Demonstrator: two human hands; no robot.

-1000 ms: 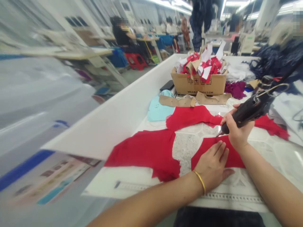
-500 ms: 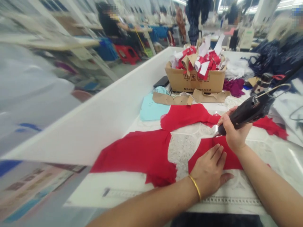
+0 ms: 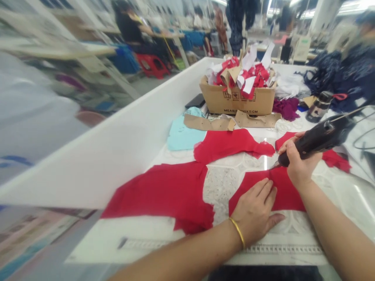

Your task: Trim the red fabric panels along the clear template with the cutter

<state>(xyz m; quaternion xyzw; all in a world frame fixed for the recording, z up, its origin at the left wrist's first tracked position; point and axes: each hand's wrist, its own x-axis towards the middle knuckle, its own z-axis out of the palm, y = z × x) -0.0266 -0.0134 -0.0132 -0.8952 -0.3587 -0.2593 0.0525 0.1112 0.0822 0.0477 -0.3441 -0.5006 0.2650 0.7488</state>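
My left hand (image 3: 257,212) lies flat, fingers stretched out, pressing a red fabric piece (image 3: 285,191) onto white lace (image 3: 222,183) on the table. My right hand (image 3: 295,162) is wrapped round a black hand-held cutting tool (image 3: 319,138), whose tip touches the upper edge of that red piece just beyond my left fingertips. A cord runs from the tool to the right. A larger red fabric piece (image 3: 164,191) lies to the left, and another red piece (image 3: 228,143) lies further back.
A cardboard box (image 3: 237,100) full of red and white scraps stands behind, with brown paper patterns (image 3: 211,123) before it. Light blue cloth (image 3: 183,134), purple cloth (image 3: 285,107), a flask (image 3: 318,106) and dark garments (image 3: 336,78) lie around. A white raised wall (image 3: 117,144) borders the left. People work at far tables.
The view has drifted, so everything sits slightly lower and leftward. My right hand with the tool has moved a little to the right along the red piece's edge; my left hand stays pressed flat.
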